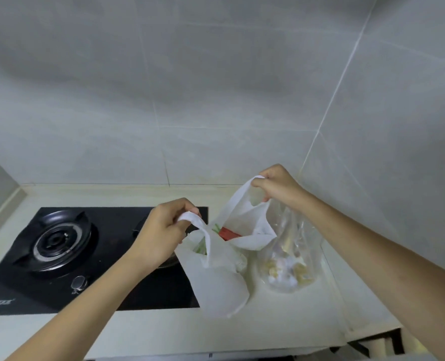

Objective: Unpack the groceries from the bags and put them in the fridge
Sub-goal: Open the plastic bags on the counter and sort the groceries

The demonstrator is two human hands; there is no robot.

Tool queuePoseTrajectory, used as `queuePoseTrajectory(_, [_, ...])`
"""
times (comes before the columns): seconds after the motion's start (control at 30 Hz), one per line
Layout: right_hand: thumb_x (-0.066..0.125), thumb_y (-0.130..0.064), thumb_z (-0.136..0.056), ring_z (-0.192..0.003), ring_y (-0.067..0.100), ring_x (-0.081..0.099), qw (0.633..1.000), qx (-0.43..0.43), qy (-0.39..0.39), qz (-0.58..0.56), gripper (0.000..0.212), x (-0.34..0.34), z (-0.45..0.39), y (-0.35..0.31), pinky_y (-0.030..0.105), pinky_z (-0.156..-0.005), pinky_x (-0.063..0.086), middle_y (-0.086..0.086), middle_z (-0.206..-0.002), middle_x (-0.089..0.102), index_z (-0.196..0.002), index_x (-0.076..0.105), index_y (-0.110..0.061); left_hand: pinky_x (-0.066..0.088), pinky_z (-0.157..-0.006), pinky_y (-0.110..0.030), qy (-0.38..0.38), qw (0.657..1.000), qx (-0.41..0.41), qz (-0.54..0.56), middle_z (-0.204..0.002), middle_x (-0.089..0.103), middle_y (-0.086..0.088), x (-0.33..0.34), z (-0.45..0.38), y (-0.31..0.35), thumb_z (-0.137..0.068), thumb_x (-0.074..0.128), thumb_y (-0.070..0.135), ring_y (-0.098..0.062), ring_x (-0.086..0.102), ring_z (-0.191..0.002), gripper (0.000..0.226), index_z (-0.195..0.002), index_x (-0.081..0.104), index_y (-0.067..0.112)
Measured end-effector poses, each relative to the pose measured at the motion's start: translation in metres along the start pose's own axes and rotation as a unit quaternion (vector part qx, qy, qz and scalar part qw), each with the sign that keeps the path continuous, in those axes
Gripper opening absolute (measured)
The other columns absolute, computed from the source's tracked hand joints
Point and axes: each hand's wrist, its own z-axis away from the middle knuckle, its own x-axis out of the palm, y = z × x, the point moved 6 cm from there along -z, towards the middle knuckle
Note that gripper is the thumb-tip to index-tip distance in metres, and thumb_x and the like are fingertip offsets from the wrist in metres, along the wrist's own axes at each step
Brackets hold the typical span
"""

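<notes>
a pale counter (143, 332) carries a black gas hob (59, 259); beside the hob stands a white grocery bag (218, 282), a clear bag (291, 261) just right of it; left hand (161, 230) and right hand (276, 186), fingers curled, each pinch a handle, spreading the mouth over red and green groceries (225, 233).

Two bags are counted — one white bag (217, 280), one clear bag (291, 259) — plus two hands and one gas hob (67, 259).
</notes>
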Motion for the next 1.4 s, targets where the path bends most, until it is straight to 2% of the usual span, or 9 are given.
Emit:
queuePoseTrajectory(0.23, [0.062, -0.011, -0.081, -0.056, 0.019, 0.031, 0.996, 0.028, 0.082, 0.004, 0.034, -0.021, 0.041, 0.009, 0.031, -0.056, 0.029, 0.006, -0.06, 0.023, -0.059, 0.036, -0.01, 0.047, -0.067, -0.024, 0.018, 1.0, 0.02, -0.009, -0.08, 0.072, 0.007, -0.005, -0.032, 0.007, -0.086, 0.045, -0.012, -0.014, 0.064, -0.074, 0.042, -0.082, 0.071, 0.02])
queuePoseTrajectory(0.4, [0.062, -0.004, -0.087, -0.032, 0.019, 0.035, 0.986, 0.073, 0.147, -0.038, 0.038, -0.042, 0.067, 0.014, 0.013, -0.039, 0.033, 0.009, -0.053, 0.03, -0.058, 0.038, -0.008, 0.044, -0.063, -0.028, 0.016, 0.999, 0.04, -0.017, -0.078, 0.069, 0.014, -0.005, -0.052, 0.011, -0.088, 0.046, -0.011, -0.013, 0.056, -0.068, 0.041, -0.085, 0.071, 0.022])
queuePoseTrajectory(0.67, [0.06, -0.006, -0.083, -0.03, 0.015, 0.031, 0.962, 0.133, 0.219, -0.091, 0.036, -0.065, 0.099, 0.047, 0.025, -0.038, 0.036, 0.005, -0.055, 0.028, -0.057, 0.036, -0.012, 0.039, -0.069, -0.019, -0.035, 0.997, 0.074, -0.014, -0.086, 0.066, 0.006, 0.005, -0.066, 0.016, -0.088, 0.042, -0.013, -0.011, 0.055, -0.074, 0.043, -0.088, 0.07, 0.019])
queuePoseTrajectory(0.8, [0.061, -0.011, -0.083, -0.042, 0.022, 0.035, 0.96, 0.152, 0.215, -0.098, 0.027, -0.064, 0.105, 0.061, 0.031, -0.048, 0.039, 0.008, -0.06, 0.029, -0.065, 0.041, -0.011, 0.035, -0.074, -0.026, -0.068, 0.995, 0.071, 0.011, -0.082, 0.048, -0.003, 0.008, -0.064, 0.019, -0.082, 0.049, 0.012, -0.014, 0.051, -0.077, 0.024, -0.07, 0.069, 0.011])
queuePoseTrajectory(0.9, [0.063, -0.017, -0.08, -0.042, 0.022, 0.045, 0.969, 0.143, 0.179, -0.09, 0.022, -0.057, 0.104, 0.059, 0.036, -0.055, 0.042, 0.009, -0.066, 0.034, -0.07, 0.045, -0.009, 0.032, -0.068, -0.028, -0.073, 0.99, 0.107, -0.06, -0.073, 0.039, 0.002, 0.014, -0.063, 0.019, -0.09, 0.056, 0.025, -0.009, 0.043, -0.066, 0.04, -0.053, 0.053, 0.011])
queuePoseTrajectory(1.07, [0.063, -0.023, -0.085, -0.083, 0.024, 0.067, 0.977, 0.151, 0.134, 0.071, 0.024, -0.05, 0.103, 0.052, 0.046, -0.074, 0.055, 0.004, -0.093, 0.064, -0.104, 0.055, -0.011, 0.032, -0.058, -0.029, -0.035, 0.9, 0.218, -0.377, -0.07, 0.039, 0.008, 0.035, -0.056, 0.016, -0.09, 0.07, 0.021, -0.018, 0.048, -0.075, 0.048, -0.054, 0.038, 0.021])
queuePoseTrajectory(1.17, [0.066, -0.019, -0.087, -0.118, 0.027, 0.047, 0.931, 0.01, 0.164, 0.326, 0.055, -0.043, 0.108, 0.035, 0.044, -0.09, 0.052, 0.006, -0.128, 0.049, -0.138, 0.047, -0.016, 0.028, -0.053, -0.028, -0.069, 0.846, 0.243, -0.47, -0.072, 0.04, 0.004, 0.052, -0.053, 0.008, -0.079, 0.072, 0.008, -0.021, 0.044, -0.076, 0.037, -0.058, 0.043, 0.016])
queuePoseTrajectory(1.3, [0.056, 0.003, -0.077, -0.112, 0.029, 0.051, 0.832, -0.334, 0.117, 0.428, 0.046, 0.007, 0.127, 0.006, 0.041, -0.111, 0.04, 0.008, -0.12, 0.058, -0.121, 0.065, -0.009, 0.027, -0.058, -0.035, -0.093, 0.757, 0.293, -0.577, -0.073, 0.049, -0.005, 0.08, -0.044, 0.007, -0.055, 0.07, -0.005, -0.027, 0.045, -0.073, 0.027, -0.07, 0.056, 0.013])
queuePoseTrajectory(1.4, [0.053, 0.013, -0.076, -0.099, 0.026, 0.054, 0.787, -0.416, -0.022, 0.454, 0.04, 0.052, 0.127, 0.03, 0.038, -0.103, 0.045, 0.003, -0.105, 0.062, -0.104, 0.069, -0.011, 0.026, -0.069, -0.036, -0.178, 0.693, 0.296, -0.633, -0.09, 0.059, -0.005, 0.111, -0.027, -0.004, -0.07, 0.062, -0.005, -0.028, 0.048, -0.094, 0.035, -0.1, 0.06, 0.014])
